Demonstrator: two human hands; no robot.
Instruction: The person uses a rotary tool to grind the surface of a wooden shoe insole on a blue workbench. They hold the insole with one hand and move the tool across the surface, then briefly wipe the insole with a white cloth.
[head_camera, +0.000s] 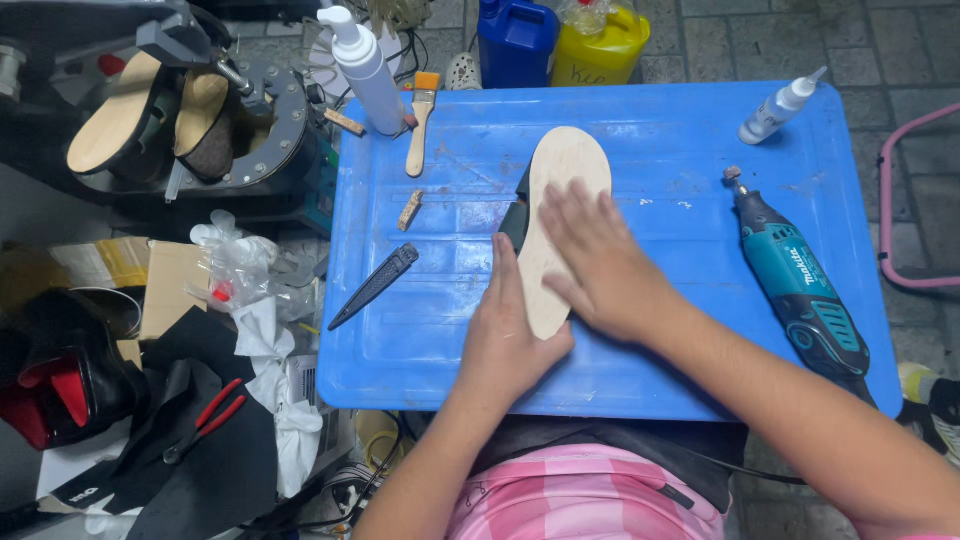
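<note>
A shoe with a pale tan sole (563, 170) lies sole-up on a blue plastic board (640, 360) across my lap. My right hand (600, 265) presses flat on the sole's lower half, fingers spread. My left hand (508, 335) grips the shoe's left edge near the heel, where its black upper (516, 215) shows.
On the board: a black knife sheath (375, 285), a brush (421, 120), a small wooden piece (410, 209), a white pump bottle (366, 70), a small glue bottle (780, 105) and a teal rotary tool (805, 290). Shoes on a press (170, 110) and red-handled pliers (205, 420) lie left.
</note>
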